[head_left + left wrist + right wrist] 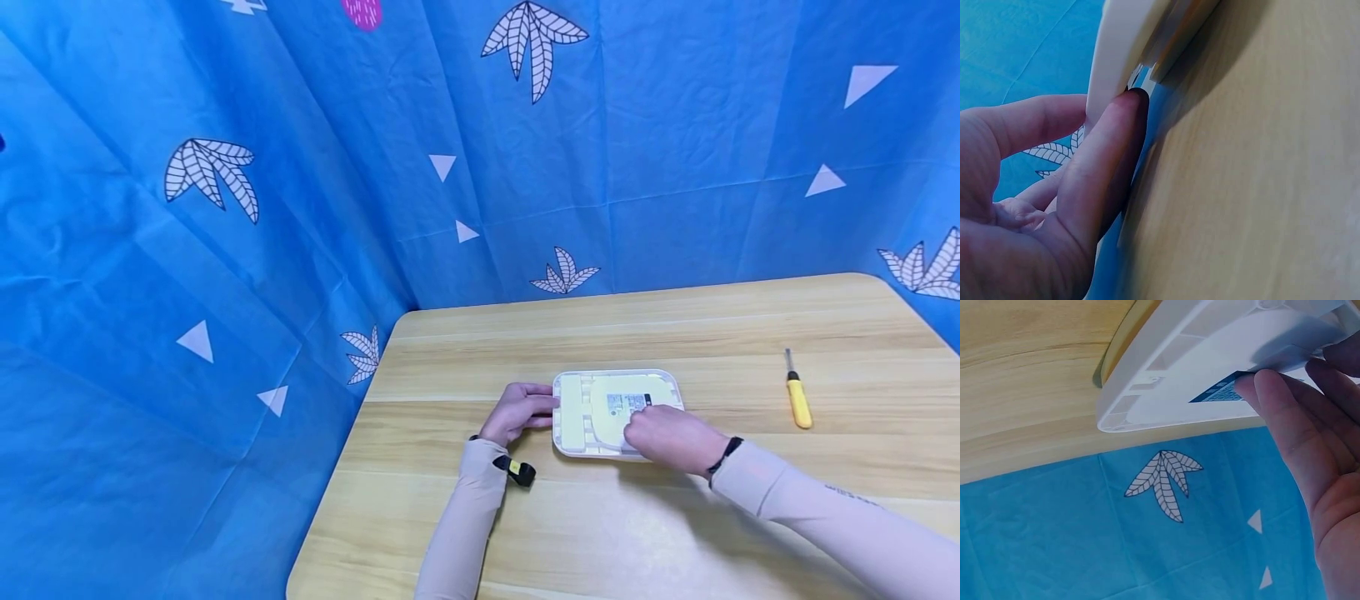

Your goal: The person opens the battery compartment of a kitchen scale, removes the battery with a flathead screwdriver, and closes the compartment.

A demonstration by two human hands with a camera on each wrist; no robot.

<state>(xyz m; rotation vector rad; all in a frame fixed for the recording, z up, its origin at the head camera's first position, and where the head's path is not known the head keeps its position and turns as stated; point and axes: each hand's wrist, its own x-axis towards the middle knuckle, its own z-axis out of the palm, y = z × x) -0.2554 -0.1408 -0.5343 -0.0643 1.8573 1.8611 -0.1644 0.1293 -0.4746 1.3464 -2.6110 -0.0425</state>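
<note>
A flat white device (581, 408) with rounded corners lies bottom up on the wooden table (600, 533). Its underside carries a printed label (626, 402). My left hand (517, 410) is at the device's left edge. In the left wrist view the thumb (1107, 156) and a straight finger press against the white side wall (1122, 44) near a small slot. My right hand (667, 435) rests on top of the device. Its straight fingers (1279, 406) lie on the underside (1210, 369) beside the label (1219, 392). Neither hand holds anything.
A yellow-handled screwdriver (798, 402) lies on the table to the right, well apart from the device. A blue patterned cloth (225, 250) hangs behind and to the left of the table. The table's left edge runs close to my left forearm.
</note>
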